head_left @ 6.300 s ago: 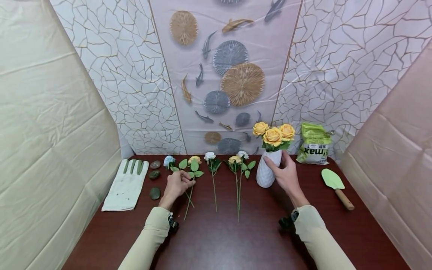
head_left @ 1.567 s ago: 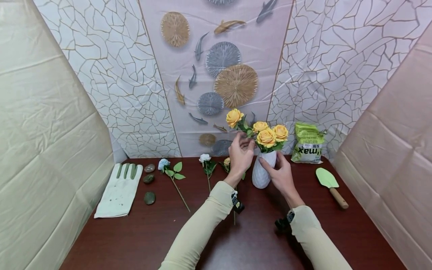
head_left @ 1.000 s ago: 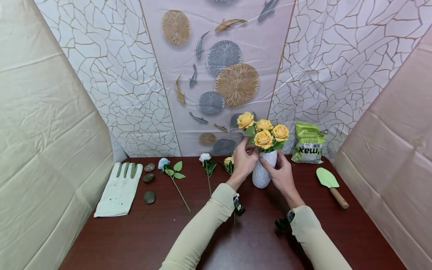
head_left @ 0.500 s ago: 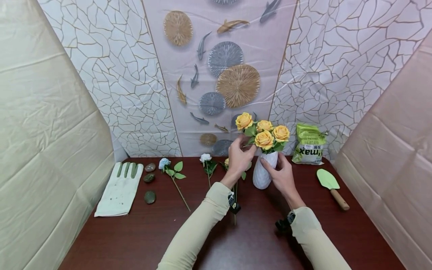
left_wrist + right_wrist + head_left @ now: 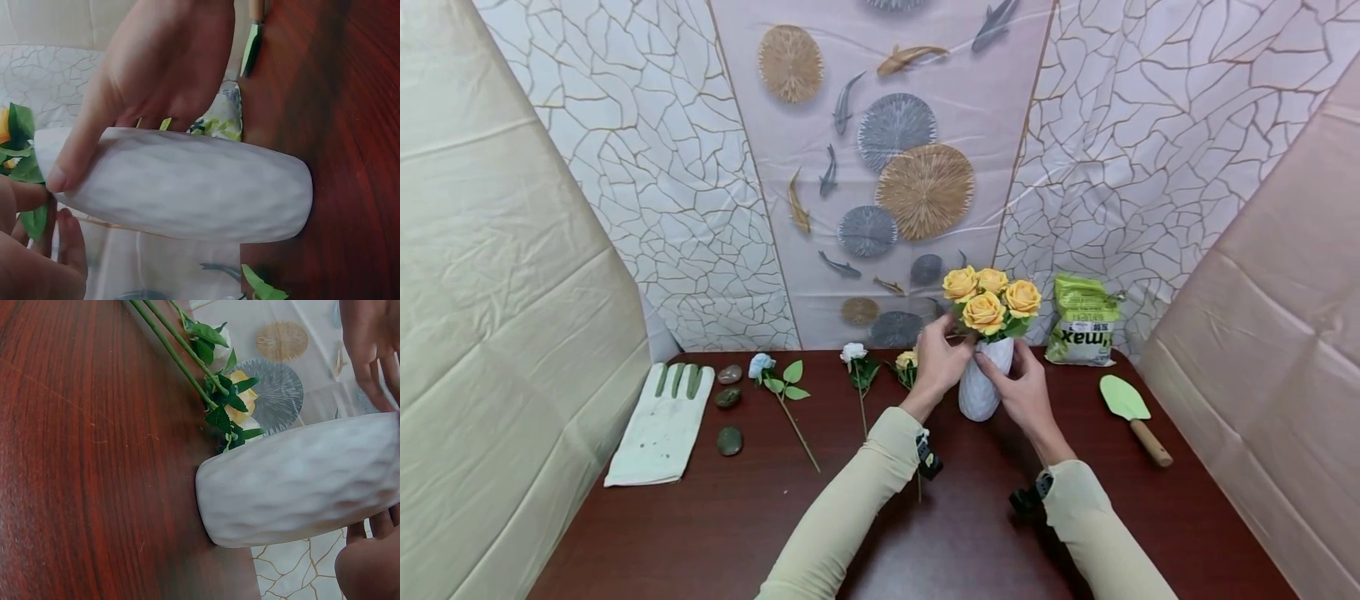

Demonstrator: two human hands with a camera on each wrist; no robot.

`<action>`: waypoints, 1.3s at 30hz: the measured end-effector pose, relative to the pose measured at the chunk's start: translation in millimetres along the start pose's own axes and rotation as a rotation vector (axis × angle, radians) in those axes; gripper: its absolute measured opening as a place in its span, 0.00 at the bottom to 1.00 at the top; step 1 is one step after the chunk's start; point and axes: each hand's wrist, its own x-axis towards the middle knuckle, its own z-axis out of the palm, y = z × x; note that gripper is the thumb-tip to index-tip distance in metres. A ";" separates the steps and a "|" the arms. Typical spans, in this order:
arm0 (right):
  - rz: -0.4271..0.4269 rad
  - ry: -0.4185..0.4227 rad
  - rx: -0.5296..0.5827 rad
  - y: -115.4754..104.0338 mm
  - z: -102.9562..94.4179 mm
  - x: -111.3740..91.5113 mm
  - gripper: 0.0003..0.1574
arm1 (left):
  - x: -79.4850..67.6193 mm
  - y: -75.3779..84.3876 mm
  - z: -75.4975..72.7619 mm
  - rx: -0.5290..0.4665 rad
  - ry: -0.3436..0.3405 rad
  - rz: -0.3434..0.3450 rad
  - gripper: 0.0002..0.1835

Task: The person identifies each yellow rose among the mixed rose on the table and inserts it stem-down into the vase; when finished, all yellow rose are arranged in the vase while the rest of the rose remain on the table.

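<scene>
The white textured vase (image 5: 981, 392) stands on the dark table, gripped near its neck by my right hand (image 5: 1028, 390), the thumb across its front. Several yellow roses rise from its mouth. The leftmost yellow rose (image 5: 959, 284) sits level with the others, and my left hand (image 5: 938, 360) pinches it just under the bloom, at the vase's rim. In the left wrist view the left fingertips (image 5: 53, 200) are among green leaves (image 5: 28, 167) right at the rim. The rose's stem is hidden by hand and vase.
Left of the vase lie a yellow rose (image 5: 906, 359), a white rose (image 5: 853, 352) and a blue rose (image 5: 762, 364). Farther left are several stones (image 5: 729, 441) and a white glove (image 5: 658, 433). At right are a green bag (image 5: 1081, 321) and a trowel (image 5: 1125, 398).
My left hand has picked a yellow rose off the table's left part and carried it right to the vase. Its bloom has now sunk level with the others. The right hand stays on the vase.
</scene>
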 end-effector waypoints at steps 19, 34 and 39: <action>0.011 -0.002 -0.029 1.0 -0.6 -0.9 0.39 | -13.5 -39.8 -48.6 -0.013 -0.117 -0.019 0.10; 0.013 0.000 -0.024 -0.9 -0.7 1.4 0.40 | -38.1 -89.1 -84.1 0.125 -0.308 -0.487 0.08; 0.001 0.009 -0.002 14.1 -0.5 5.9 0.42 | -41.5 -93.5 -79.6 0.102 -0.310 -0.507 0.06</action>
